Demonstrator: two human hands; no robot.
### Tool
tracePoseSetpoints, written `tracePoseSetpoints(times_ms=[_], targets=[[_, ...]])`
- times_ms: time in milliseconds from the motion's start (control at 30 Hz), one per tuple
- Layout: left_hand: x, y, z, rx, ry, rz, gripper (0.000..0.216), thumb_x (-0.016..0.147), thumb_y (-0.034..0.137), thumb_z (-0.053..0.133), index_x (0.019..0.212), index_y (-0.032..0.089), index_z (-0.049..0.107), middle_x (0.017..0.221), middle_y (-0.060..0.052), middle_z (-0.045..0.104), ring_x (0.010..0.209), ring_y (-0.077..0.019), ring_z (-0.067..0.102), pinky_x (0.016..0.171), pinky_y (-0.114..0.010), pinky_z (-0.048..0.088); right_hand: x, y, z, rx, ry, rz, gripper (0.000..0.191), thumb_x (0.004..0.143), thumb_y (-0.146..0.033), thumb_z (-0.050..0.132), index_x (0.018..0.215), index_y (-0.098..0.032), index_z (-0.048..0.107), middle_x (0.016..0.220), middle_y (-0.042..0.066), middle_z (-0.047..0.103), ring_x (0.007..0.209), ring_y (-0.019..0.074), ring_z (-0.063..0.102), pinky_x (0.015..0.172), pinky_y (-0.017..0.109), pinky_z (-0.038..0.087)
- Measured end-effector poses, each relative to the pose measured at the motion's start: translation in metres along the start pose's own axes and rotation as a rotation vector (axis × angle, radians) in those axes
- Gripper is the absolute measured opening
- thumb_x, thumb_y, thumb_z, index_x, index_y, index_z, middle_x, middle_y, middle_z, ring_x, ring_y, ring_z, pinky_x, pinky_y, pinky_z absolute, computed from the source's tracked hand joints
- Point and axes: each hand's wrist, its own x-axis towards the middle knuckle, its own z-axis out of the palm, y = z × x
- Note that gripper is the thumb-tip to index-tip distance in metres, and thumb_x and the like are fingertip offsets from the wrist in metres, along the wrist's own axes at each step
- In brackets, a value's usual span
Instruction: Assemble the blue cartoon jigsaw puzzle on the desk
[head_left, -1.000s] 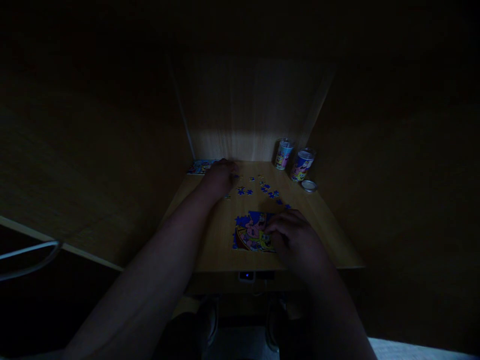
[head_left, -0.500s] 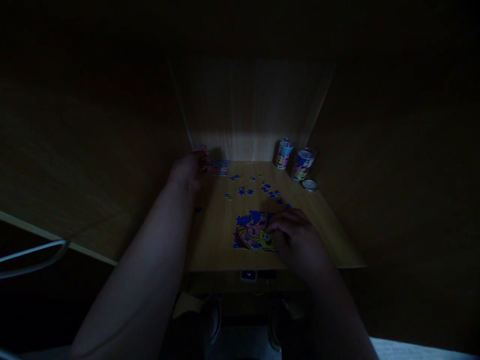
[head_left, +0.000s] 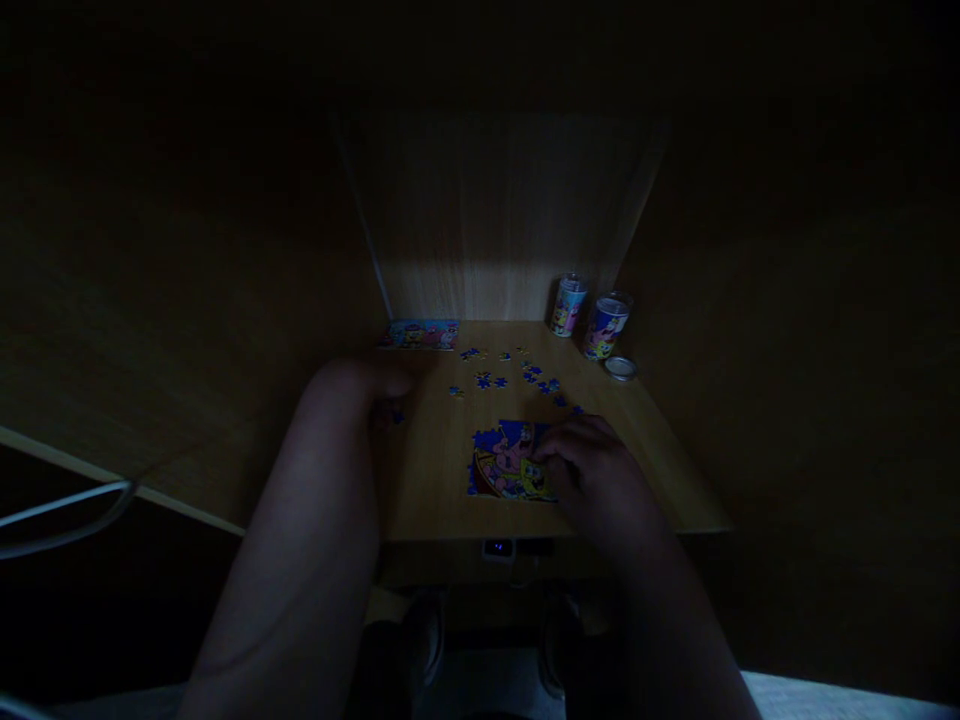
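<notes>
A partly joined jigsaw puzzle [head_left: 510, 462] with cartoon figures on blue lies near the table's front edge. My right hand [head_left: 589, 460] rests on its right side, fingers curled and pressed to it, hiding that edge. At the table's left side is my left hand [head_left: 360, 385], low beside a single blue puzzle piece [head_left: 398, 417]. Its fingers are in deep shadow, so I cannot tell whether they grip anything. Several loose blue and yellow puzzle pieces [head_left: 501, 382] are scattered beyond the joined part.
Two cartoon-printed cans, one farther back [head_left: 568, 306] and one nearer [head_left: 607, 327], stand at the back right by a round lid [head_left: 620, 368]. A printed picture strip [head_left: 421, 334] lies at the back left. Dark wooden panels enclose the table [head_left: 435, 480].
My left hand has come back from the picture strip toward me, down to the blue piece at the left, uncovering the strip. My right hand stays on the puzzle.
</notes>
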Motion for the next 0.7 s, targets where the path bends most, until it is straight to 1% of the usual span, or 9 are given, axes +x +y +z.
tracePoseSetpoints(times_ms=[67, 133, 200, 267, 333, 400, 500, 600, 700], targets=[[-0.001, 0.005, 0.001, 0.114, -0.104, -0.039, 0.028, 0.082, 0.042, 0.084, 0.081, 0.020, 0.069, 0.060, -0.005, 0.063, 0.056, -0.0256, 0.066, 0.062, -0.038, 0.052, 0.000, 0.000, 0.000, 0.007, 0.006, 0.010, 0.026, 0.096, -0.005, 0.060, 0.093, -0.025, 0.076, 0.097, 0.002, 0.080, 0.100, 0.0252, 0.067, 0.093, 0.043, 0.052], [-0.001, 0.014, 0.001, 0.202, -0.214, -0.021, 0.031, 0.084, 0.046, 0.082, 0.078, 0.019, 0.069, 0.061, -0.006, 0.065, 0.058, -0.0246, 0.066, 0.063, -0.037, 0.051, 0.000, 0.001, 0.000, 0.012, 0.003, 0.014, 0.025, 0.097, -0.006, 0.060, 0.093, -0.025, 0.076, 0.098, 0.002, 0.080, 0.100, 0.0251, 0.067, 0.094, 0.043, 0.052], [-0.003, 0.024, 0.002, 0.267, -0.342, 0.056, 0.036, 0.084, 0.050, 0.083, 0.072, 0.019, 0.071, 0.061, -0.006, 0.068, 0.059, -0.0227, 0.065, 0.064, -0.033, 0.049, 0.000, 0.001, 0.001, 0.010, -0.007, 0.014, 0.025, 0.097, -0.006, 0.060, 0.093, -0.025, 0.076, 0.099, 0.002, 0.080, 0.101, 0.0250, 0.067, 0.095, 0.043, 0.052], [-0.006, 0.033, 0.006, 0.297, -0.461, 0.178, 0.037, 0.082, 0.053, 0.084, 0.071, 0.019, 0.074, 0.065, -0.005, 0.072, 0.064, -0.0203, 0.067, 0.066, -0.030, 0.048, 0.000, 0.001, 0.001, 0.005, -0.010, 0.019, 0.026, 0.097, -0.006, 0.060, 0.093, -0.026, 0.076, 0.099, 0.002, 0.080, 0.101, 0.0248, 0.067, 0.095, 0.043, 0.052], [-0.006, 0.039, 0.011, 0.305, -0.519, 0.301, 0.033, 0.079, 0.051, 0.086, 0.072, 0.019, 0.076, 0.069, -0.002, 0.075, 0.068, -0.0188, 0.068, 0.067, -0.027, 0.047, 0.000, 0.000, 0.000, 0.002, -0.011, 0.024, 0.026, 0.097, -0.006, 0.060, 0.092, -0.026, 0.076, 0.098, 0.002, 0.080, 0.101, 0.0248, 0.067, 0.094, 0.042, 0.052], [-0.004, 0.040, 0.017, 0.298, -0.510, 0.400, 0.027, 0.077, 0.045, 0.087, 0.072, 0.020, 0.077, 0.070, 0.000, 0.075, 0.070, -0.0185, 0.069, 0.068, -0.027, 0.045, 0.001, -0.001, 0.000, -0.003, -0.011, 0.028, 0.026, 0.097, -0.006, 0.060, 0.091, -0.026, 0.076, 0.097, 0.002, 0.079, 0.101, 0.0250, 0.068, 0.093, 0.042, 0.052], [0.004, 0.037, 0.023, 0.261, -0.427, 0.519, 0.017, 0.078, 0.037, 0.087, 0.077, 0.022, 0.078, 0.074, 0.001, 0.077, 0.074, -0.0188, 0.069, 0.070, -0.028, 0.044, 0.001, -0.001, 0.000, -0.009, -0.012, 0.033, 0.026, 0.096, -0.006, 0.060, 0.091, -0.026, 0.076, 0.097, 0.003, 0.080, 0.100, 0.0254, 0.068, 0.093, 0.043, 0.053], [0.011, 0.037, 0.028, 0.210, -0.370, 0.618, 0.008, 0.078, 0.029, 0.087, 0.081, 0.024, 0.080, 0.082, 0.002, 0.080, 0.081, -0.0188, 0.072, 0.076, -0.027, 0.046, 0.001, 0.000, 0.001, -0.002, -0.015, 0.028, 0.027, 0.095, -0.005, 0.060, 0.092, -0.027, 0.076, 0.098, 0.002, 0.080, 0.100, 0.0254, 0.068, 0.094, 0.044, 0.053], [0.014, 0.037, 0.032, 0.167, -0.362, 0.683, 0.008, 0.081, 0.022, 0.083, 0.088, 0.026, 0.083, 0.092, 0.002, 0.084, 0.089, -0.0191, 0.075, 0.082, -0.027, 0.049, 0.000, 0.001, 0.001, -0.002, -0.016, 0.021, 0.028, 0.096, -0.006, 0.060, 0.094, -0.027, 0.076, 0.098, 0.002, 0.080, 0.100, 0.0254, 0.069, 0.095, 0.044, 0.052]])
